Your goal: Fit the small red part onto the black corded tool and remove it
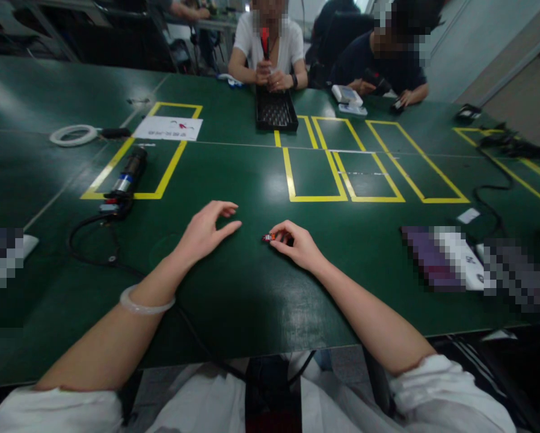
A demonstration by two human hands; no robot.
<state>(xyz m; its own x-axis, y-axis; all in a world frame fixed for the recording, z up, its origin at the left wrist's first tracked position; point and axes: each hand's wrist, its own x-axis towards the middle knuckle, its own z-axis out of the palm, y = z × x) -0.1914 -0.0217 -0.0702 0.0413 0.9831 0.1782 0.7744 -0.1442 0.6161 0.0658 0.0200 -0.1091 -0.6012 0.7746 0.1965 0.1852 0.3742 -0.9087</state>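
Over the green table [234,282] my right hand [297,243] pinches a small red, white and orange part [268,238] between thumb and fingertips. The part is too small for me to tell its kind. To its left, my left hand [211,225] hovers with the thumb apart from the curved fingers and nothing between them. Beyond my left hand lies a black cylindrical tool [128,174] with a blue and silver band, a dark cable running from it.
A black tray [276,111] stands before a person in white across the table. Another person holds a dark tool at the far right. Yellow tape outlines [317,198] mark the tabletop. A printed sheet [168,128] and a white tube coil [74,135] lie far left; a purple booklet [432,258], right.
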